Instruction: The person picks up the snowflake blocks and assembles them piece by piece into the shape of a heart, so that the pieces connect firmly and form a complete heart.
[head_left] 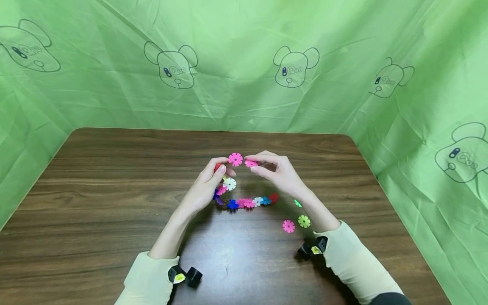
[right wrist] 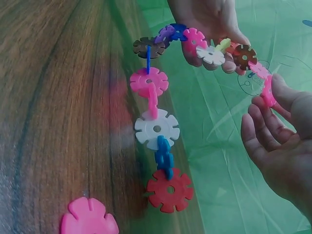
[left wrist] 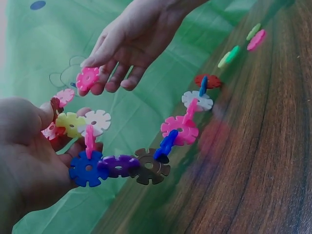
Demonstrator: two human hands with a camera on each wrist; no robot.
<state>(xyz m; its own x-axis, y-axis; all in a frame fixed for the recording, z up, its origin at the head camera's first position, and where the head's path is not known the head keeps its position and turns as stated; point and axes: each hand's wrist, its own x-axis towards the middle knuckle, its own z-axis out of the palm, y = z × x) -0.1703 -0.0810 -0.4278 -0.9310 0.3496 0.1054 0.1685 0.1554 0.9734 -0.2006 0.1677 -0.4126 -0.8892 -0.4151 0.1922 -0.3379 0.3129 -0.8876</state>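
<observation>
A curved chain of notched plastic discs in many colours hangs from my left hand, which grips it close to a red disc. Past those fingers the chain ends in a pink disc. My right hand pinches another pink disc between thumb and fingertips. A small gap shows between the two pink discs in the head view. The chain's other end is a second red disc, below my right hand. The left wrist view shows the blue, purple and brown discs of the bend.
Several loose discs lie on the wooden table by my right forearm, among them a pink disc, a yellow-green disc and a partly hidden green disc. A green curtain surrounds the back and sides.
</observation>
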